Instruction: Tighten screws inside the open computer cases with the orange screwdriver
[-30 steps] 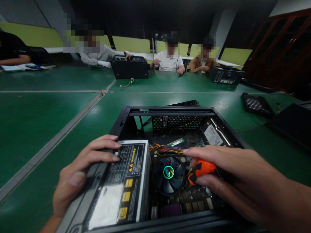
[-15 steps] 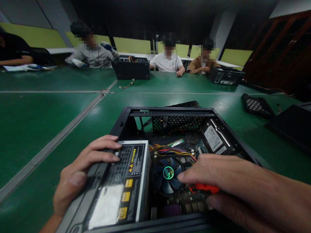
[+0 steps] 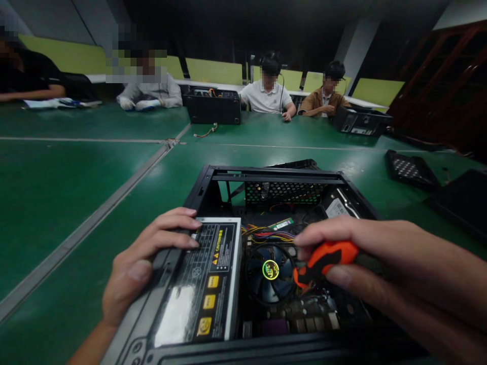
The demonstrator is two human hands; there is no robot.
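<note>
An open computer case (image 3: 198,350) lies in front of me, its insides facing up. My left hand (image 3: 152,253) is closed over the case's left edge, its fingertips on the labelled power supply (image 3: 224,258). My right hand (image 3: 365,253) holds an orange and black screwdriver (image 3: 331,258) by its handle, between thumb and fingers, above the right part of the motherboard. I cannot make out the screwdriver's tip. Left of the handle sits the round CPU fan (image 3: 270,271). Behind the fan run coloured cables (image 3: 266,234) and a green memory stick (image 3: 283,224).
Across the green table (image 3: 76,192) sit several people, with a black computer case (image 3: 213,107) and another case (image 3: 363,121) before them. A loose cable (image 3: 207,132) lies on the table. To the right are a black perforated part (image 3: 411,170) and a dark panel (image 3: 464,203).
My right hand shifted and turned around the screwdriver handle, which dipped from sight in part and shows more now. The left hand stayed on the case. The view swung slightly left.
</note>
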